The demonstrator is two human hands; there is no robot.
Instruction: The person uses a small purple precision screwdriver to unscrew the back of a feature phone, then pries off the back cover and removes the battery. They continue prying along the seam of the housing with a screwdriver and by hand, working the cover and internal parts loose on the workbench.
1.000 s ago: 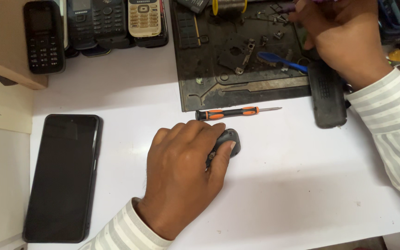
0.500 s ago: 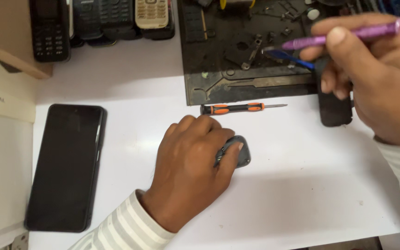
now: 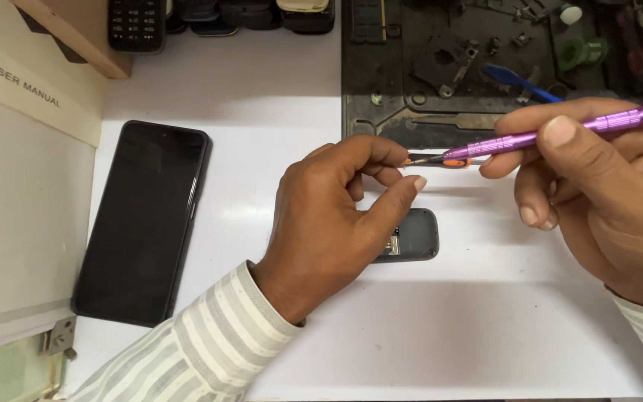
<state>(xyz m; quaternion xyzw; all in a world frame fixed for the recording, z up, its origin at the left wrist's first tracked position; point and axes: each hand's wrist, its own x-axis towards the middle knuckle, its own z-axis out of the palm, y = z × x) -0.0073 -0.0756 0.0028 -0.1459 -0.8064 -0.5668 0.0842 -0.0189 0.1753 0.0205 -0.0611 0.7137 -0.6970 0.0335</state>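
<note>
- Here the small phone (image 3: pixel 411 234) lies open-backed on the white table (image 3: pixel 485 335), part under the left hand (image 3: pixel 329 223).
- Its fingers curl loosely, thumb and forefinger nearly pinched at the driver tip; whether they grip anything I cannot tell.
- The right hand (image 3: pixel 604 201) clasps the purple driver (image 3: pixel 560 134); best steady its tip before lowering.
- The orange driver (image 3: pixel 448 160) lies just behind; the black smartphone (image 3: pixel 143 219) well left.
</note>
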